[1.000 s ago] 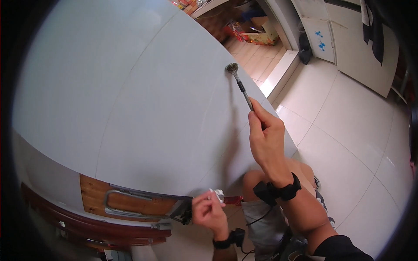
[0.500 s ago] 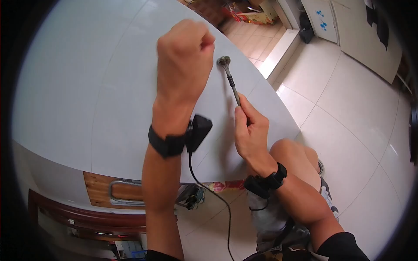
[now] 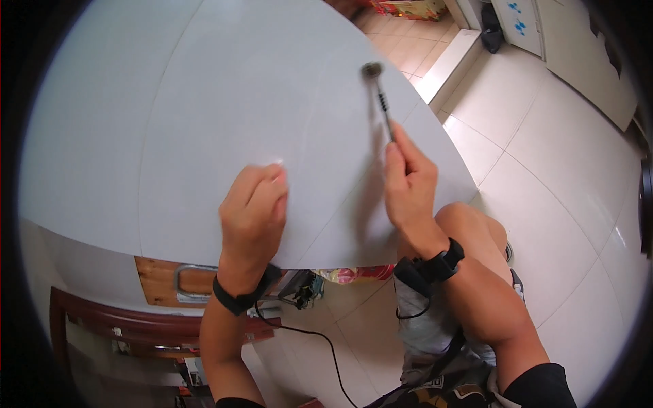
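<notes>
My right hand (image 3: 411, 177) grips a thin metal handle (image 3: 383, 102) with black ridges and a round, dark head (image 3: 371, 71) at its far end. The blurred head is over the pale grey tabletop (image 3: 170, 122), close to its right edge, and casts a shadow with the handle. To the left, my left hand (image 3: 252, 207) is closed above the near part of the tabletop; a small pale glint shows at its fingertips, too unclear to name. A black strap with a small box sits on each wrist, a cable hanging from the left.
My knee (image 3: 469, 224) is right of the table, over tiled floor (image 3: 558, 204). Cabinet doors (image 3: 585, 75) and a dark bag (image 3: 491, 27) are at upper right, beside a doorway step (image 3: 442, 64). Below the table are a wooden board with a metal tube (image 3: 153, 282) and dark red wooden furniture (image 3: 129, 309).
My left hand rose high over the tabletop, then came back down and toward me. The crumpled silvery piece seen in it earlier is mostly hidden. The round-headed tool has moved slightly up.
</notes>
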The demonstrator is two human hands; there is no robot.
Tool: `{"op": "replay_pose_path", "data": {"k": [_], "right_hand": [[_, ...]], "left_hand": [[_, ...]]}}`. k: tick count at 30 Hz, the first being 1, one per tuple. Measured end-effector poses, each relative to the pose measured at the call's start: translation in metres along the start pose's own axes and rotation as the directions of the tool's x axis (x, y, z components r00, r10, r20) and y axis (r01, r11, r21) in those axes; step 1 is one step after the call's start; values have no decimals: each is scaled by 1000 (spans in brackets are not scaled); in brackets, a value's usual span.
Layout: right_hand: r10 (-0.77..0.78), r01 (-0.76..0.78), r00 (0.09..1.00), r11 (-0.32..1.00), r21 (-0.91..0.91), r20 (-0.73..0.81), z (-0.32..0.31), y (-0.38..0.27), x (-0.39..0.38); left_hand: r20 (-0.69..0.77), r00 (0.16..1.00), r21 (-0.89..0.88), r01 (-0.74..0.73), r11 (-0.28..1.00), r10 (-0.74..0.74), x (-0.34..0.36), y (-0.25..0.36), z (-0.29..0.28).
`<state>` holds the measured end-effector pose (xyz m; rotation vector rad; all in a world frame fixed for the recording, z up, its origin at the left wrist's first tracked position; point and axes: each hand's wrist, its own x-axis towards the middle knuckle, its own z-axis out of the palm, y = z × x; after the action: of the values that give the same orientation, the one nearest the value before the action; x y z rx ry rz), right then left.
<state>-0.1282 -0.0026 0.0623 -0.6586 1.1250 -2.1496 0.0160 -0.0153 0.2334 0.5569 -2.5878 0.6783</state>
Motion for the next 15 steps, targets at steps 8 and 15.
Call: {"op": "replay_pose_path", "data": {"k": [8,15], "right_hand": [[-222,282,903,952,-117,368,4,-20,-48],[-281,389,809,914,-112,516,-2,-16,-75]], "left_hand": [[-351,909,196,305,932,-224,-104,2,-27],[-360,899,142,316,938,-249,-108,14,-14]]}}
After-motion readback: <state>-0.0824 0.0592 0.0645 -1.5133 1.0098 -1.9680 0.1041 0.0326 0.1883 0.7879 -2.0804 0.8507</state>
